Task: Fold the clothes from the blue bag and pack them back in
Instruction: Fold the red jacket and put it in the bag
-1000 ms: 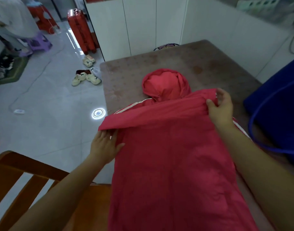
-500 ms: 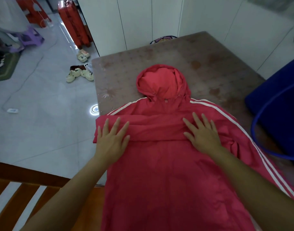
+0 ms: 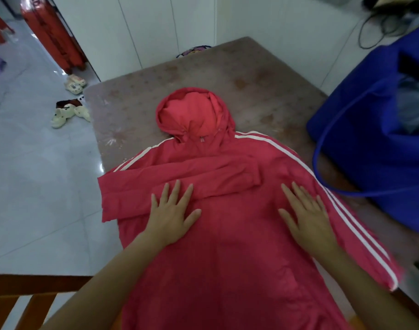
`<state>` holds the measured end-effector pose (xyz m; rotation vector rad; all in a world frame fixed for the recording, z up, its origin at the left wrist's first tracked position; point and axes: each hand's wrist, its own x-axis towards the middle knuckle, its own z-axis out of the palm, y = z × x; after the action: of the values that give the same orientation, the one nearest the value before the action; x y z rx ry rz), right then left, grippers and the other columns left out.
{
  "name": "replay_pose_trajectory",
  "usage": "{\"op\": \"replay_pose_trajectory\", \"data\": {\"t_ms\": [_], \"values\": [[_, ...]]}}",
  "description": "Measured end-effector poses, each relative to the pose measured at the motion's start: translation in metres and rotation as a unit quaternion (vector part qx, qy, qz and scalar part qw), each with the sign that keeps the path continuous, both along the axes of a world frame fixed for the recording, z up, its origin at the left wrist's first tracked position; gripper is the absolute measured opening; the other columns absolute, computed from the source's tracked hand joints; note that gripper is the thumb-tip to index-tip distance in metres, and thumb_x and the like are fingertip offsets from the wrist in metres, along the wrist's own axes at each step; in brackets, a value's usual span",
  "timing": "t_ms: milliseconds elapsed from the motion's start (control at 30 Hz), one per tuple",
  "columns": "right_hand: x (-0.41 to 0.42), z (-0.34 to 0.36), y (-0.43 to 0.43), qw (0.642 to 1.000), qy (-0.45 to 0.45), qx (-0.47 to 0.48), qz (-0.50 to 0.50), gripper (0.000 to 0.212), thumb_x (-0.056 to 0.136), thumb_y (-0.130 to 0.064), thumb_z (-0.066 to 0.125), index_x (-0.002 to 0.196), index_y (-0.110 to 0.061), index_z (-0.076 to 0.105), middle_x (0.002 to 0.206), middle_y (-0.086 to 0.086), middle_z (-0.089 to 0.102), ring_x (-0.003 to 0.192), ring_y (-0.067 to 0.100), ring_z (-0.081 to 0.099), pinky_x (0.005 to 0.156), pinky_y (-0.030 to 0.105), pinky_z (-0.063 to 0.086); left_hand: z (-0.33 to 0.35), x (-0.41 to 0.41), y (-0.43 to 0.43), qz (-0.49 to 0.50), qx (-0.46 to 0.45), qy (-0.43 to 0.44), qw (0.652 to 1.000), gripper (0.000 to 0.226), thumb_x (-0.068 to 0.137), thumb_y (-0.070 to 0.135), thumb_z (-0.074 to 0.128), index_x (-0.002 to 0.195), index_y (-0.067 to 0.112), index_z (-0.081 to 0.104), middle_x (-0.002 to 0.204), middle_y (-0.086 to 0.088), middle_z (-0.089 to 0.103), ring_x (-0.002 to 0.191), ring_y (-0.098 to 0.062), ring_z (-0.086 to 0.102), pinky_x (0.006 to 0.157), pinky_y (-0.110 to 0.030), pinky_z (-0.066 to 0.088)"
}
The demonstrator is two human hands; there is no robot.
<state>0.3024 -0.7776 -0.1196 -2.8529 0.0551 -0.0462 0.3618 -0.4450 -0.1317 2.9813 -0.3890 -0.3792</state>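
A red hooded jacket with white sleeve stripes lies flat on the brown table, hood pointing away from me. One sleeve is folded across its chest. My left hand presses flat on the folded sleeve and chest, fingers spread. My right hand lies flat on the right side of the chest, fingers straight. The blue bag stands open at the table's right edge, with grey cloth inside and a blue strap looping down toward the jacket's right sleeve.
A wooden chair stands at the lower left, beside the table. On the pale tiled floor to the left lie light-coloured slippers and a red suitcase stands by white cabinets.
A second ago my hands held the sleeve while laying it across the chest. They let go and now press flat on the jacket. My right hand has slid to the right.
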Motion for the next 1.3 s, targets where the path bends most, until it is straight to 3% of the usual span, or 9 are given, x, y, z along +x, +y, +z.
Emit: {"op": "replay_pose_trajectory", "data": {"t_ms": [200, 433, 633, 767, 900, 1000, 1100, 1167, 1300], "values": [[-0.095, -0.009, -0.060, 0.993, 0.006, -0.006, -0.115, 0.066, 0.090, -0.062, 0.026, 0.144, -0.026, 0.036, 0.143, 0.008, 0.046, 0.129, 0.030, 0.044, 0.106, 0.049, 0.035, 0.012, -0.022, -0.102, -0.149, -0.048, -0.021, 0.988, 0.080, 0.079, 0.073, 0.011, 0.150, 0.036, -0.001, 0.160, -0.007, 0.002, 0.146, -0.033, 0.002, 0.113, -0.060, 0.013], [-0.170, -0.016, -0.100, 0.953, 0.042, 0.082, -0.287, 0.073, 0.089, -0.028, 0.060, 0.149, -0.035, 0.018, 0.147, 0.013, 0.035, 0.131, 0.034, 0.037, 0.106, 0.049, 0.035, 0.031, -0.077, -0.188, -0.297, -0.068, 0.026, 0.952, 0.077, 0.088, 0.064, 0.030, 0.150, 0.033, -0.004, 0.159, -0.006, -0.004, 0.146, -0.032, -0.003, 0.115, -0.055, 0.008], [-0.158, -0.007, -0.107, 0.876, 0.043, 0.275, -0.395, 0.081, 0.094, -0.015, 0.054, 0.149, -0.040, 0.000, 0.137, 0.015, 0.049, 0.095, 0.027, 0.061, 0.062, 0.028, 0.047, 0.046, -0.102, -0.211, -0.315, -0.087, 0.049, 0.944, 0.076, 0.093, 0.052, 0.042, 0.151, 0.028, -0.002, 0.159, -0.006, -0.007, 0.146, -0.030, -0.003, 0.116, -0.053, 0.009], [-0.154, -0.012, -0.115, 0.873, 0.072, 0.292, -0.385, 0.089, 0.092, -0.015, 0.058, 0.148, -0.040, -0.006, 0.146, 0.011, 0.041, 0.113, 0.033, 0.057, 0.074, 0.038, 0.051, 0.058, -0.103, -0.204, -0.301, -0.108, 0.044, 0.947, 0.075, 0.093, 0.050, 0.042, 0.151, 0.027, -0.001, 0.159, -0.005, -0.004, 0.146, -0.026, -0.002, 0.117, -0.050, 0.011], [-0.157, -0.003, -0.126, 0.902, 0.042, 0.247, -0.352, 0.080, 0.089, -0.016, 0.061, 0.147, -0.037, 0.009, 0.089, 0.003, 0.067, 0.078, 0.022, 0.062, 0.087, 0.050, 0.049, 0.068, -0.096, -0.184, -0.277, -0.108, 0.031, 0.954, 0.076, 0.093, 0.050, 0.043, 0.151, 0.026, 0.000, 0.159, -0.006, -0.001, 0.146, -0.024, -0.001, 0.117, -0.049, 0.013], [-0.152, 0.031, -0.121, 0.930, -0.044, 0.224, -0.289, 0.068, 0.087, -0.015, 0.060, 0.141, -0.037, 0.026, 0.081, 0.007, 0.061, 0.071, 0.029, 0.059, 0.071, 0.043, 0.050, 0.067, -0.089, -0.171, -0.267, -0.128, 0.022, 0.955, 0.076, 0.093, 0.049, 0.045, 0.151, 0.023, 0.005, 0.159, -0.009, 0.007, 0.146, -0.025, 0.007, 0.117, -0.047, 0.018], [-0.130, 0.089, -0.091, 0.945, -0.087, 0.233, -0.212, 0.066, 0.086, -0.020, 0.066, 0.140, -0.039, 0.033, 0.081, 0.003, 0.063, 0.075, 0.021, 0.061, 0.073, 0.033, 0.048, 0.073, -0.089, -0.170, -0.234, -0.239, 0.047, 0.941, 0.063, 0.094, 0.041, 0.050, 0.147, 0.015, 0.027, 0.151, -0.009, 0.031, 0.139, -0.020, 0.028, 0.113, -0.033, 0.026], [-0.111, 0.120, -0.057, 0.944, -0.103, 0.266, -0.165, 0.067, 0.084, -0.022, 0.069, 0.140, -0.037, 0.034, 0.077, -0.005, 0.062, 0.075, 0.015, 0.061, 0.077, 0.026, 0.047, 0.083, -0.093, -0.174, -0.118, -0.387, 0.155, 0.901, 0.042, 0.096, 0.032, 0.050, 0.134, 0.014, 0.045, 0.131, -0.005, 0.053, 0.122, -0.016, 0.050, 0.099, -0.025, 0.039], [-0.080, 0.145, 0.029, 0.928, -0.060, 0.369, 0.009, 0.066, 0.088, -0.026, 0.064, 0.143, -0.036, 0.029, 0.102, -0.006, 0.064, 0.095, 0.008, 0.063, 0.092, 0.033, 0.050, 0.090, -0.085, -0.165, 0.184, -0.610, 0.398, 0.660, 0.036, 0.096, 0.047, 0.042, 0.107, 0.021, 0.064, 0.098, -0.004, 0.069, 0.082, -0.018, 0.067, 0.077, -0.033, 0.051]]}}
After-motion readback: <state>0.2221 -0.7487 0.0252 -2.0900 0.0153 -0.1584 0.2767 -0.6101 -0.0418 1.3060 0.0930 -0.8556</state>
